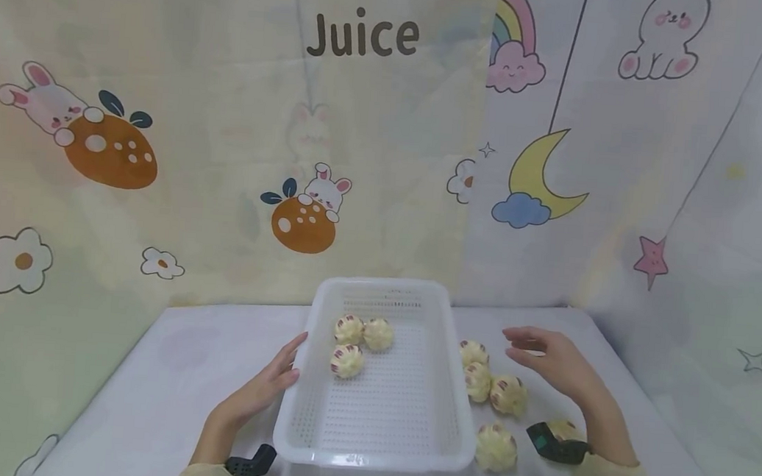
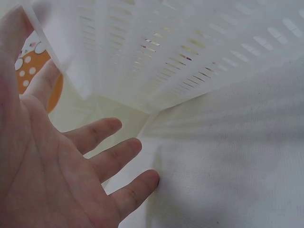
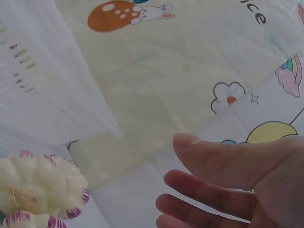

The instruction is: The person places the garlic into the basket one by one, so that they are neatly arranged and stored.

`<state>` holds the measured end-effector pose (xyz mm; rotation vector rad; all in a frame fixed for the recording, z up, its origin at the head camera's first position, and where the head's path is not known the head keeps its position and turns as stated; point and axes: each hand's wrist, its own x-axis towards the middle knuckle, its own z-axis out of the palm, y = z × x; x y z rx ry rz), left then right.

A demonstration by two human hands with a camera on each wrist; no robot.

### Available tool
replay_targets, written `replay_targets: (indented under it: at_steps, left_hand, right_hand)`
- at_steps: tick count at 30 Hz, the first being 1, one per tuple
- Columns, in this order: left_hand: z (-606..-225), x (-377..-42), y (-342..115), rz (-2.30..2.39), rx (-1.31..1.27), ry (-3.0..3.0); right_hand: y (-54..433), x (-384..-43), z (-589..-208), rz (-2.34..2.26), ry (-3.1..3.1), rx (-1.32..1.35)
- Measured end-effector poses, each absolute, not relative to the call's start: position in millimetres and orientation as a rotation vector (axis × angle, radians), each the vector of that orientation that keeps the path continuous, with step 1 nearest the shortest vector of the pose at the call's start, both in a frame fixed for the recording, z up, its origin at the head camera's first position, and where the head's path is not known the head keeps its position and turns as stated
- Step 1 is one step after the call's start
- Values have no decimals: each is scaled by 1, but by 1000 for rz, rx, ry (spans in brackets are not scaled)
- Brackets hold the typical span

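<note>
Head view lays it all out for me: a rectangular basket (image 1: pixel 372 459) of white, slightly see-through plastic, with rounded corners, a smooth rim and a floor pierced with small holes, sits on the pale cloth-covered worktop (image 1: pixel 125 390). Inside it, gathered toward the far left, lie three garlic-like bulbs (image 1: pixel 347 362), plump, lobed and cream-coloured with purple streaks. More of the same kind rest outside, to the basket's right: a close group of three (image 1: pixel 508 395), a single bulb (image 1: pixel 496 447) just beside the near right corner, and another (image 1: pixel 565 429) partly hidden by the dark wrist camera (image 1: pixel 555 443). The left hand (image 1: pixel 259 390) touches the basket's left side, its fingers spread; from the left wrist, slots show in the wall, with specks of yellow and purple behind. The right hand (image 1: pixel 548 357) hovers near the group of three, holding nothing, its fingers gently bent and the thumb apart from them. Behind hangs a creased, thin-looking backdrop (image 1: pixel 388 135) printed with rabbits, flowers and a moon.
</note>
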<state>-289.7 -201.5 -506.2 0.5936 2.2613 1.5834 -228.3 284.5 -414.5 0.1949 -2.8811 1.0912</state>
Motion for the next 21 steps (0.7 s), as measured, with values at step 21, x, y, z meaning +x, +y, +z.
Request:
replay_targets:
  at_steps: [21]
  left_hand:
    - [-504,-289,-202,1601,573,2252]
  right_hand:
    - [311,-245,-448,1152,-3060,521]
